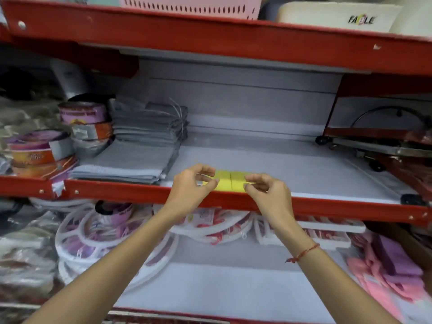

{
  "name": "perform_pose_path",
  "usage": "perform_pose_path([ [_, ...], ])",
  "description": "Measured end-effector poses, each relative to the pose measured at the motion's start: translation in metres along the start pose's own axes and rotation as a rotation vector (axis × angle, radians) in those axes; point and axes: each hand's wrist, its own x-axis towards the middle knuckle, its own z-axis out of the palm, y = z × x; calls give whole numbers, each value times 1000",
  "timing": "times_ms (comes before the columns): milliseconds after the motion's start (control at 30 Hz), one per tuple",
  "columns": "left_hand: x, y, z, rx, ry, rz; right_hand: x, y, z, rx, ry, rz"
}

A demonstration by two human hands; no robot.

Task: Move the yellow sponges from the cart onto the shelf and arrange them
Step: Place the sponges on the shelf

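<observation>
A red-edged shop shelf [327, 202] with a pale grey lining is filling the view, with more red shelves showing above and below it. At the far left of the middle shelf, round tins [81, 113] with purple and orange labels are sitting in stacks, and just beside them a pile of folded grey cloths [140, 146] is lying against the back and spreading toward the front lip. To the right of the cloths the grey lining is lying bare, and two yellow sponges [230, 181] are sitting side by side, touching, right at the front edge. The left hand [191, 185] is curling its fingertips around the left end of the sponges, pinching lightly, while the right hand [268, 190], with a red string [304, 252] around its wrist, is pinching the right end in the same way; neither hand is closed fully. Farther right, a red metal rack with small black wheels [383, 146] is resting at an angle. Overhead, a pink basket [191, 5] and a white box [339, 17] are sitting on the top shelf; underneath, white round hangers [93, 235] and pink items [385, 272] are lying in plastic.
</observation>
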Motion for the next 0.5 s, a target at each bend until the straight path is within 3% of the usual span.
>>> perform_pose_path([
  [200, -79, -48, 4, -158, -54, -51, -88, 19, 32, 163, -44, 49],
  [500, -201, -183, 4, 4, -199, -420, -219, 122, 99, 4, -290, 425],
])
